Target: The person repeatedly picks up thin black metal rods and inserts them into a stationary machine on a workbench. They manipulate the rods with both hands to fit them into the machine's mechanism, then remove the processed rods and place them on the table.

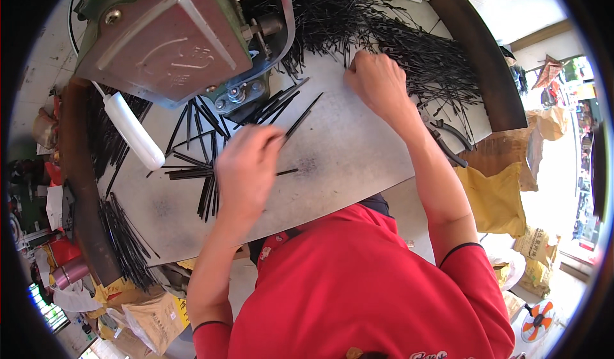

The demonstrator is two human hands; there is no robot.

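Note:
My left hand (248, 170) is over the front middle of the pale metal table (339, 167), smeared by motion, so whether its fingers grip anything is unclear. Short black rods (188, 175) lie scattered beside and beneath it, below the head of a green and brown machine (173, 52). Farther back on the right, my right hand (378, 80) is closed, its knuckles up, at the near edge of a large heap of thin black rods (422, 52). Whatever its fingers hold is hidden from view.
From the machine's left side hangs a white handle (134, 132). Dark-handled pliers (451, 143) lie at the table's right edge. A bundle of black rods (125, 240) rests at the front left corner. Raised brown rims (476, 45) border the table. A yellow sack (495, 199) stands right.

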